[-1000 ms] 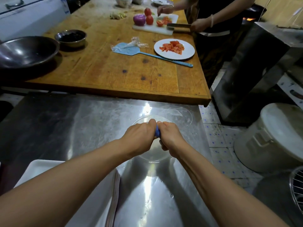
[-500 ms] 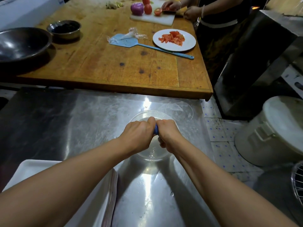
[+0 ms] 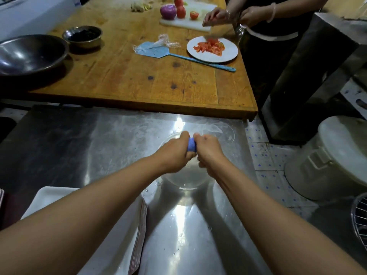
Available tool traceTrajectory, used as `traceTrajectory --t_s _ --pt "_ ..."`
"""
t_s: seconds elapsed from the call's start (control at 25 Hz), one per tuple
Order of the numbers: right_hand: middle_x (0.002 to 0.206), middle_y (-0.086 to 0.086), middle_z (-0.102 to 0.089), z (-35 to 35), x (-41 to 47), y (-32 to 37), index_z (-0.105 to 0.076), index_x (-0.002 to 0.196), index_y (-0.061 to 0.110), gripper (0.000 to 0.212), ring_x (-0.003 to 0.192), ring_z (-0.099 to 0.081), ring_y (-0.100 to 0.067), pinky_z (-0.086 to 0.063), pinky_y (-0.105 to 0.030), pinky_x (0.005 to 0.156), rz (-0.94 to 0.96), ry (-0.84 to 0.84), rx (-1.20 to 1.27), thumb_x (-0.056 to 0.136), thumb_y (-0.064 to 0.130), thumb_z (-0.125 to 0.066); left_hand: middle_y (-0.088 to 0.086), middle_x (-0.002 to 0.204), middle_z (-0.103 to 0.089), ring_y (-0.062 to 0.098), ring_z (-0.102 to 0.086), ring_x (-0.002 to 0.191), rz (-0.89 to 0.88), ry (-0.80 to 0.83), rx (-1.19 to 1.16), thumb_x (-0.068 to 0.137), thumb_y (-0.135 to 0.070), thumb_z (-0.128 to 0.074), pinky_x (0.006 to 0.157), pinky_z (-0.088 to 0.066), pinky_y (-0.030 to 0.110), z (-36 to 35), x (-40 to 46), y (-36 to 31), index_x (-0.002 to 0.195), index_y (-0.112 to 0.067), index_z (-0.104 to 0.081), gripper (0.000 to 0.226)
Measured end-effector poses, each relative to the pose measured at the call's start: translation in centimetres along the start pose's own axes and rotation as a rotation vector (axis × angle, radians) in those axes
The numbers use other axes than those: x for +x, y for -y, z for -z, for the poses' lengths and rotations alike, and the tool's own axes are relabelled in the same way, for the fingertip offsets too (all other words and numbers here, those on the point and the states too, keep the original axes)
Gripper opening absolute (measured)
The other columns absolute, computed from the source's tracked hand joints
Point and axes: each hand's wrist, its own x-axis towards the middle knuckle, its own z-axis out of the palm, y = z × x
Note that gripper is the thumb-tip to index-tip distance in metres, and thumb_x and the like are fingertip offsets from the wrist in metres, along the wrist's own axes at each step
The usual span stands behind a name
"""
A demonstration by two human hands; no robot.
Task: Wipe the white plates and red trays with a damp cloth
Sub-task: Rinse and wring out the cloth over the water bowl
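Cloth [image 3: 191,144], blue and rolled tight, sits between our two fists over the clear glass bowl [image 3: 185,181] on the steel counter [image 3: 99,147]. Our left hand [image 3: 174,153] and right hand [image 3: 208,150] both curl hard around it, knuckles nearly touching, just as they did a second ago. What changes is small: more of the blue now shows between the fists, and our view has tipped down a little. We read this as wringing that is continuing, so no wiping has begun and the task is at its very start.

Most of the cloth is buried inside our hands, so we cannot tell how wet it is or whether water is dripping. The bowl's contents are hard to read through glare. The white trays or plates [image 3: 111,241] stacked at our near left are largely covered by our left forearm and cut by the frame edge; a dark red edge [image 3: 4,207] at far left may be a tray.
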Motion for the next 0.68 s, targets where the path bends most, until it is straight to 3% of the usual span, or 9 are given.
traceTrajectory --t_s 0.12,0.24,0.4,0.56,0.68 --pt "0.078 -0.007 -0.059 0.5 -0.7 -0.3 -0.053 0.092 0.016 0.013 0.056 -0.051 -0.017 -0.040 -0.025 0.049 -0.089 0.088 0.021 0.092 0.020 -0.041 0.008 0.094 -0.054 0.021 -0.052 0.078 0.083 0.105 -0.197 0.087 -0.022 -0.061 0.056 -0.037 0.025 0.3 -0.2 0.0 0.100 -0.016 -0.034 0.030" --pt "0.087 -0.009 -0.063 1.2 -1.5 -0.3 -0.055 0.086 0.020 0.022 0.064 -0.057 -0.017 -0.046 -0.026 0.053 -0.061 0.086 0.101 0.090 0.005 -0.040 0.005 0.095 -0.059 0.016 -0.057 0.076 0.174 0.174 -0.569 0.086 -0.015 -0.063 0.058 -0.045 0.025 1.3 -1.2 0.2 0.108 -0.018 -0.044 0.029" --pt "0.096 -0.013 -0.060 2.0 -3.4 -0.2 -0.055 0.087 0.020 0.028 0.076 -0.062 -0.022 -0.053 -0.027 0.062 0.053 0.073 0.156 0.088 -0.007 -0.047 0.001 0.089 -0.061 0.015 -0.060 0.076 0.252 0.087 -0.775 0.090 -0.008 -0.056 0.056 -0.048 0.024 2.9 -2.2 0.2 0.104 -0.021 -0.057 0.020" --pt "0.094 -0.004 -0.060 2.8 -7.3 0.4 -0.053 0.102 0.020 0.040 0.083 -0.063 -0.018 -0.055 -0.032 0.075 0.183 0.019 0.167 0.082 -0.014 -0.052 0.006 0.075 -0.061 0.017 -0.059 0.061 0.307 0.025 -0.988 0.092 -0.001 -0.044 0.048 -0.049 0.021 4.8 -4.6 -0.6 0.088 -0.016 -0.059 0.022" --pt "0.091 -0.003 -0.062 3.7 -10.6 0.5 -0.058 0.097 0.014 0.023 0.079 -0.060 -0.013 -0.053 -0.027 0.070 0.268 -0.078 0.107 0.085 -0.005 -0.058 0.002 0.071 -0.062 0.014 -0.059 0.061 0.292 0.021 -1.082 0.092 -0.008 -0.048 0.055 -0.048 0.023 6.1 -6.6 -1.8 0.089 -0.016 -0.062 0.017"
